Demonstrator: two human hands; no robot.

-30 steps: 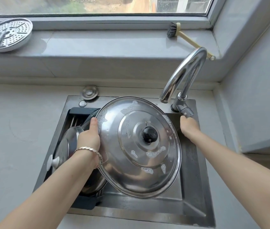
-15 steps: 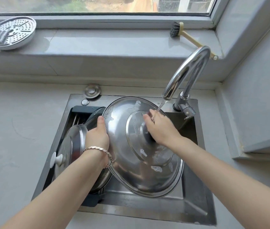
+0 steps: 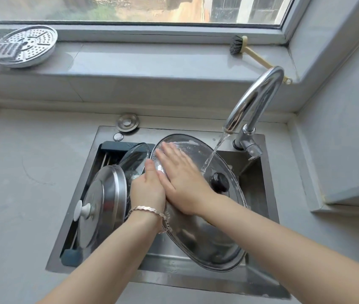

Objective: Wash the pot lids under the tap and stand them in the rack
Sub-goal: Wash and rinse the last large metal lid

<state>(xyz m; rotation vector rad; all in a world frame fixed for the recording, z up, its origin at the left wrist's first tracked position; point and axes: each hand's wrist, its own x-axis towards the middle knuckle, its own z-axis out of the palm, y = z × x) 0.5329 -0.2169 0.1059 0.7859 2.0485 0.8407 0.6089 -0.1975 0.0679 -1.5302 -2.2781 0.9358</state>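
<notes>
Big steel lid [image 3: 207,238] is tilted over the sink [image 3: 255,183], black knob [image 3: 219,181] facing up. Left hand [image 3: 148,189] grips its left rim, thumb on top; the fingers behind are hidden, probably curled under. Right hand [image 3: 180,178] lies flat on the lid face, fingers straight, holding nothing. To the left, the rack [image 3: 108,150] holds a steel lid with a white knob [image 3: 106,205] on edge, with a glass lid [image 3: 134,156] behind it. Tap [image 3: 255,99] stream [image 3: 212,154] lands on the big lid near the knob. Brush [image 3: 237,43] and perforated tray [image 3: 27,47] sit on the windowsill [image 3: 152,60].

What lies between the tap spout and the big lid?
In the head view, only a stream of water, falling from the tap spout onto the big lid.
</notes>
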